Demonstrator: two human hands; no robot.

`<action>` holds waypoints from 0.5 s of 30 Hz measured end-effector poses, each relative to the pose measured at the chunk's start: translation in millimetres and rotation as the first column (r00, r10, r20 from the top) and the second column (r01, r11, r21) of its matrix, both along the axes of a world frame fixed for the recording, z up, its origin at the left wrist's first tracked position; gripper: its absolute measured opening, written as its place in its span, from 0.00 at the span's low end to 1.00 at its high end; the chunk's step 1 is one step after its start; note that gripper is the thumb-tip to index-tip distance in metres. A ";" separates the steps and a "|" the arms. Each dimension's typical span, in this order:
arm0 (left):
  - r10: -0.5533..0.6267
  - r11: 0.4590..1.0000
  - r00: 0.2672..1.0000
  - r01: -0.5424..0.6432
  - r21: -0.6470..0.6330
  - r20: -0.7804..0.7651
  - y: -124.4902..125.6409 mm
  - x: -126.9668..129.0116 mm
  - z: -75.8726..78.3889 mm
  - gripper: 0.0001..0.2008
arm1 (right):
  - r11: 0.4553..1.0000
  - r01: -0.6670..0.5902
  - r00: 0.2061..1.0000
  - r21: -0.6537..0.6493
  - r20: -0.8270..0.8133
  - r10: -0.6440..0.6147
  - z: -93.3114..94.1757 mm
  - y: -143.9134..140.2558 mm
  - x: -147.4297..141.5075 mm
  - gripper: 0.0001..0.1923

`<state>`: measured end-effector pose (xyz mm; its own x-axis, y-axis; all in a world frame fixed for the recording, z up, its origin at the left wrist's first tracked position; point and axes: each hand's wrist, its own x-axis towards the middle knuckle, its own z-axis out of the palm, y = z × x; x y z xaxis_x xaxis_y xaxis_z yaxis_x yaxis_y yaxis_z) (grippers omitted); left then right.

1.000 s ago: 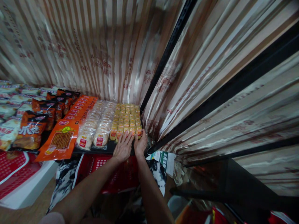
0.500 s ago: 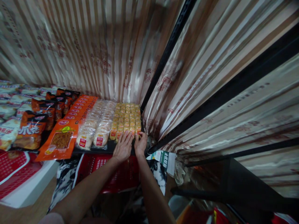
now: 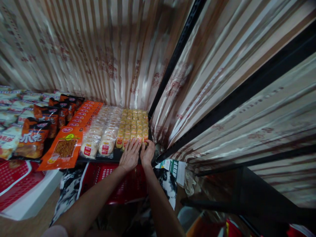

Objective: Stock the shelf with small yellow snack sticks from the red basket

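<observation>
Small yellow wrapped cakes point(image 3: 133, 123) stand in tight rows at the right end of a black shelf point(image 3: 96, 160). My left hand point(image 3: 129, 155) lies flat with fingers stretched against the front of the middle rows. Close beside it, my right hand point(image 3: 147, 152) touches the front right corner of the same rows, its fingers bent and partly hidden. Neither hand lifts a cake. Left of the cakes are two rows of round white pastries point(image 3: 107, 146) in clear wrappers with red labels.
Orange snack packs point(image 3: 65, 146), black-and-orange bags point(image 3: 32, 138) and white bags point(image 3: 10, 138) fill the shelf's left side. A red basket point(image 3: 98, 174) sits below. Black metal posts point(image 3: 170, 74) stand before a striped curtain point(image 3: 111, 49) at the right.
My right hand has shifted very slightly left, toward my left hand. The right edge of the yellow cakes has moved in a little with it. My left hand stays nearly still.
</observation>
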<state>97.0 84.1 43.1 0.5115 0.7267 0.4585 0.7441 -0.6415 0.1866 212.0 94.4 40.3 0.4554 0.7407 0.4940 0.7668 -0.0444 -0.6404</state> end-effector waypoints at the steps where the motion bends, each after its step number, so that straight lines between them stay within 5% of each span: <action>1: 0.003 1.000 1.000 -0.003 0.000 0.000 -0.1 0.0 -0.3 0.25 | 1.000 -0.001 1.000 0.003 -0.001 0.001 0.0 -0.1 -0.1 0.11; 15: 0.011 1.000 1.000 -0.011 0.012 -0.006 -1.6 -1.1 1.8 0.24 | 0.998 0.046 0.999 0.039 0.003 -0.046 -0.4 -3.8 -2.4 0.12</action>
